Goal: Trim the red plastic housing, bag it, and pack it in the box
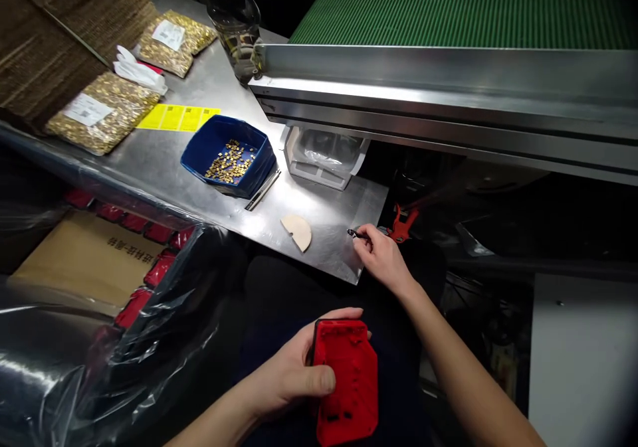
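Red housing (pixel 346 380) sits low in the head view, near centre, held over the lap and clear of the counter (pixel 319 211). It is gripped by the left hand (pixel 294 374), thumb pressed on the left edge of the upper face, fingers wrapped under. The studded face is turned up, probably so it can be looked at while kept steady.

The right hand (pixel 381 258) is stretched forward to the near right corner of the counter. A small dark piece (pixel 355 234) is pinched between thumb and forefinger, tip resting on or just above the steel; which cannot be told. The other fingers are curled in, so the grip looks like a fine one for a small part.

A blue tray (pixel 199 148) is set left of centre, well within reach, with loose brass bits (pixel 230 161) heaped in its far right corner. A metal strip (pixel 262 189) lies against the tray's near right side. A beige half-disc (pixel 298 231) lies flat between tray and right hand.

Far left, two clear bags of brass parts (pixel 100 111) (pixel 172 38) are parked out of the working patch, with yellow labels (pixel 177 117) beside them. A white holder (pixel 323 158) is tucked under the steel conveyor frame (pixel 448 88). A red clamp (pixel 403 223) hangs just past the counter's right edge, near the right hand.

Near left, below the counter, a plastic-lined box (pixel 164 341) holds more red parts (pixel 159 268) beside a cardboard sheet (pixel 84 254), close to the left arm.
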Demonstrator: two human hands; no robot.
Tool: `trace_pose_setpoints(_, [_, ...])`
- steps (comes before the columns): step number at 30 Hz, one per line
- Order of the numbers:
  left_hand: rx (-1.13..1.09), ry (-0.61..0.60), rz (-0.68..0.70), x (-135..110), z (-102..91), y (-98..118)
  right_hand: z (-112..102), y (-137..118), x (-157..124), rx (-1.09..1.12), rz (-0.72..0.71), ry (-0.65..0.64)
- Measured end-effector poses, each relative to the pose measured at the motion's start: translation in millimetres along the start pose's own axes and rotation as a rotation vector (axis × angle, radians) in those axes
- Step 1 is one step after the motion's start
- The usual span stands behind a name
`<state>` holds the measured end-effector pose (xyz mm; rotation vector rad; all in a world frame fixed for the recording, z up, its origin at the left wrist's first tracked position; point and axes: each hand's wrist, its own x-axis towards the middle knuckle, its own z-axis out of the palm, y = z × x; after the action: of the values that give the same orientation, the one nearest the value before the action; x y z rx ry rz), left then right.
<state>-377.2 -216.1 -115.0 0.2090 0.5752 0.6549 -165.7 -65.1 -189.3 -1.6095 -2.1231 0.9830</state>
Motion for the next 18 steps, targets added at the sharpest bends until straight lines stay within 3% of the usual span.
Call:
trace_pose_setpoints(8, [0.109, 0.049, 0.003, 11, -0.5, -3, -26, -30, -65, 0.536, 0.085, -0.028])
trace_pose_setpoints(14, [0.178, 0.121, -0.025, 15, -0.2, -5, -43, -42, -83, 0.562, 0.115, 0.008])
trace_pose_setpoints(18, [0.116, 0.077, 0.031, 17, 6.8, -3, -56, -62, -102, 0.505, 0.047, -0.043])
